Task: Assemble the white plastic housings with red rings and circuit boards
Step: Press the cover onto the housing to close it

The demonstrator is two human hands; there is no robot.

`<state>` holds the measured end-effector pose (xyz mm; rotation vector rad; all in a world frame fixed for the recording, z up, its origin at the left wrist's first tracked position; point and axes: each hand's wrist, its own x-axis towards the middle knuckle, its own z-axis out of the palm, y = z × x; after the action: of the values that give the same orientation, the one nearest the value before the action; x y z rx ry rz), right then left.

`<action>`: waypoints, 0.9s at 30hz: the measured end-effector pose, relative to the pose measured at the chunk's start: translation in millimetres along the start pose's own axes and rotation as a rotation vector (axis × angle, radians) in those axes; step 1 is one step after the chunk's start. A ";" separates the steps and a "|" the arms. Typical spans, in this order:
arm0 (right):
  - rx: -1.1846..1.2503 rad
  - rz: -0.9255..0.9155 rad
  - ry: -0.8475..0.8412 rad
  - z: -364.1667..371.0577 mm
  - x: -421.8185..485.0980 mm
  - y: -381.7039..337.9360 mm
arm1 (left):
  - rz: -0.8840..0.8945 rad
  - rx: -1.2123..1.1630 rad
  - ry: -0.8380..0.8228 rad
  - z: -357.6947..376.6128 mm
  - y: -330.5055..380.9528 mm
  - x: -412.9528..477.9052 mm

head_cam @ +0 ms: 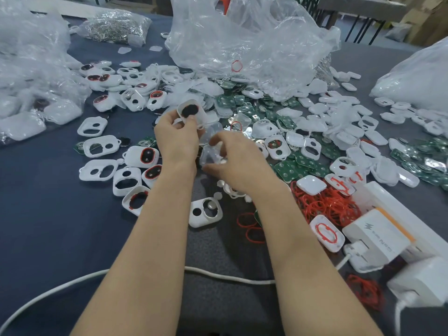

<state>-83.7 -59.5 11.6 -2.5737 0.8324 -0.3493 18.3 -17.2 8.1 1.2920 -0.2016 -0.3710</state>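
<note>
My left hand pinches a white housing; my right hand grips a clear piece (blurred). Right of it, red rings and circuit boards litter the blue cloth, plastic bags beyond.

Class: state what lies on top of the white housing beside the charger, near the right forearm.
A single red ring lies on the upper face of the white housing. Whatever is under the housing is hidden by it. The charger stands beside it.
</note>
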 end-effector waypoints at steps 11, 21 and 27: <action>0.555 0.201 0.244 -20.7 1.0 20.5 | -0.026 -0.019 -0.118 6.9 -3.1 -7.2; 0.791 0.229 0.675 -23.1 1.0 23.7 | 0.028 0.134 -0.306 15.6 -8.9 -21.5; 0.311 -0.027 0.774 -8.6 3.0 12.8 | -0.053 0.116 -0.325 20.6 -9.0 -27.5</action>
<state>-90.8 -73.4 13.8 -2.1367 0.8865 -1.4143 -15.7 -27.3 6.6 1.3479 -0.4691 -0.6228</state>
